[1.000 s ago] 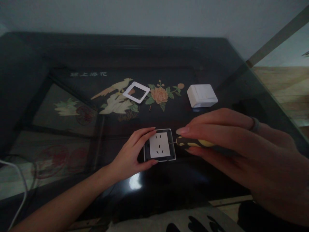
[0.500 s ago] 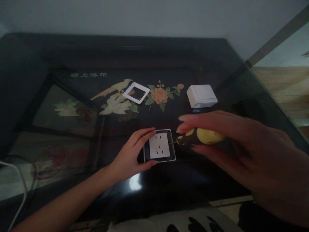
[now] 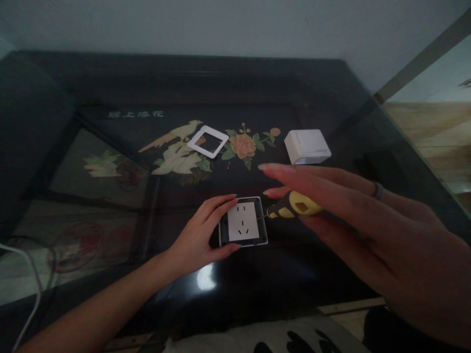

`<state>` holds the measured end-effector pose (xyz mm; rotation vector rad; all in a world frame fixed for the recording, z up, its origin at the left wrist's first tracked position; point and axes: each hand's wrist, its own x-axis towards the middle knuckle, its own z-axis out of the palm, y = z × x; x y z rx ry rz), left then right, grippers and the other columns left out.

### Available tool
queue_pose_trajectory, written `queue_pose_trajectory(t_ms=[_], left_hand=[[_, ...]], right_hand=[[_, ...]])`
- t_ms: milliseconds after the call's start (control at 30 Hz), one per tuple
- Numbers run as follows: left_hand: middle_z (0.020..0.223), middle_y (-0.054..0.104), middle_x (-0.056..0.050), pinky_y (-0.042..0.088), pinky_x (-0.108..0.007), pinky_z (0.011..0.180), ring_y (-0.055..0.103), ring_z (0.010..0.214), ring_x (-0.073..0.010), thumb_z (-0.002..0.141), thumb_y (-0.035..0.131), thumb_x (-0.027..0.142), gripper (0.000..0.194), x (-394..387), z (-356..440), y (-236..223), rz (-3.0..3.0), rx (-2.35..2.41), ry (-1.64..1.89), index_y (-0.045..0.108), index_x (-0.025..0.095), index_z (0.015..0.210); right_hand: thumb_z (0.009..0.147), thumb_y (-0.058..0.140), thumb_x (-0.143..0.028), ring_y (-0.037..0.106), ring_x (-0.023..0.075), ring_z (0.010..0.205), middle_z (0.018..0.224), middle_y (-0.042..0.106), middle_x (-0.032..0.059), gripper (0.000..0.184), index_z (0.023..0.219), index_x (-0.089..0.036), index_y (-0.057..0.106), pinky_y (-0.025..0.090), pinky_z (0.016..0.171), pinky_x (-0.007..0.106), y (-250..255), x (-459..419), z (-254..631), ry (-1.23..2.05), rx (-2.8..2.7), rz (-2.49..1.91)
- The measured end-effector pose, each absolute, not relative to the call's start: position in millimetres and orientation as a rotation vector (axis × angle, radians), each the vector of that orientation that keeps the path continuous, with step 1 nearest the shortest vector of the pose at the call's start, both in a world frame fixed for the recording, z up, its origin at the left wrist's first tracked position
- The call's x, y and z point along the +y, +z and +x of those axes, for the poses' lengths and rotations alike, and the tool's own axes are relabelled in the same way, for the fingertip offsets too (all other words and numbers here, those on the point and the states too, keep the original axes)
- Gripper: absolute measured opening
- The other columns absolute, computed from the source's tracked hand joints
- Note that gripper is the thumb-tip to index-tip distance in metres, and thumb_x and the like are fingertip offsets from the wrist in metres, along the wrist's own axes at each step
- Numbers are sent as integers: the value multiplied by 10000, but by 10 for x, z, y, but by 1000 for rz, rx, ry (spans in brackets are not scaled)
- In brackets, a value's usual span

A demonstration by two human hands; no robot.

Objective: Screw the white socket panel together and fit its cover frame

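A white wall socket (image 3: 243, 228) with a dark surround lies face up on the glossy black table. My left hand (image 3: 202, 235) grips its left side, fingers on the top edge and thumb at the bottom. In my right hand (image 3: 353, 220) is a screwdriver (image 3: 294, 205) with a yellow and dark handle, held between thumb and fingers. Its thin shaft meets the right side of the socket's dark surround; the tip is too small to make out. Beyond the socket lie a small screw (image 3: 228, 166) and a white square cover frame (image 3: 208, 141).
A white box (image 3: 307, 146) stands at the back right of the table (image 3: 257, 81). A white cable (image 3: 35, 274) hangs at the lower left. The tabletop carries a bird and flower picture under its shiny surface, and a wall rises behind.
My right hand's fingers have stretched out and shifted slightly left and up, and the screwdriver handle has turned between them. My left hand and the socket have stayed in place.
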<state>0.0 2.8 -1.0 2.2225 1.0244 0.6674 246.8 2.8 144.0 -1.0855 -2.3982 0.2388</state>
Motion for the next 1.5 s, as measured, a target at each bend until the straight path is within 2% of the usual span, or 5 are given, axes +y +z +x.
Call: queue_pose_trajectory(t_ms=[500, 767, 1000, 1300, 1500], left_hand=[[1483, 399, -137, 385, -549, 1118, 401, 1357, -339, 848, 682, 424, 762, 28, -8, -6, 2205, 1023, 649, 287, 270, 1481], [1482, 392, -136, 387, -541, 1117, 399, 1353, -332, 848, 686, 410, 762, 23, -1, 0, 2202, 1023, 641, 280, 270, 1477], [1487, 381, -129, 371, -528, 1132, 380, 1365, -315, 851, 687, 395, 752, 28, -3, 15, 2195, 1020, 630, 285, 267, 1473], [1485, 380, -130, 382, -536, 1120, 388, 1355, -322, 843, 694, 397, 770, 20, -8, 0, 2190, 1022, 627, 275, 277, 1479], [1487, 381, -128, 374, -522, 1131, 382, 1363, -309, 857, 682, 389, 746, 28, -2, 16, 2194, 1021, 629, 282, 270, 1474]], right_hand=[[1022, 376, -166, 628, 129, 1164, 1328, 636, 22, 383, 1380, -180, 512, 526, 975, 184, 1476, 71, 2523, 303, -2450, -975], [909, 667, -329, 598, 85, 610, 804, 642, -26, 142, 995, -215, 661, 486, 528, 212, 1326, 85, 2474, -88, -2291, -968], [1025, 405, -221, 629, 165, 1163, 1307, 647, 50, 378, 1386, -202, 512, 559, 929, 241, 1480, 29, 2513, 286, -2377, -1072], [875, 710, -253, 664, 120, 663, 810, 692, 20, 94, 933, -186, 678, 560, 588, 221, 1258, 160, 2447, -105, -2208, -861], [1006, 456, -199, 652, 189, 1137, 1286, 659, 73, 330, 1308, -169, 584, 572, 939, 278, 1387, 83, 2472, 156, -2332, -1014]])
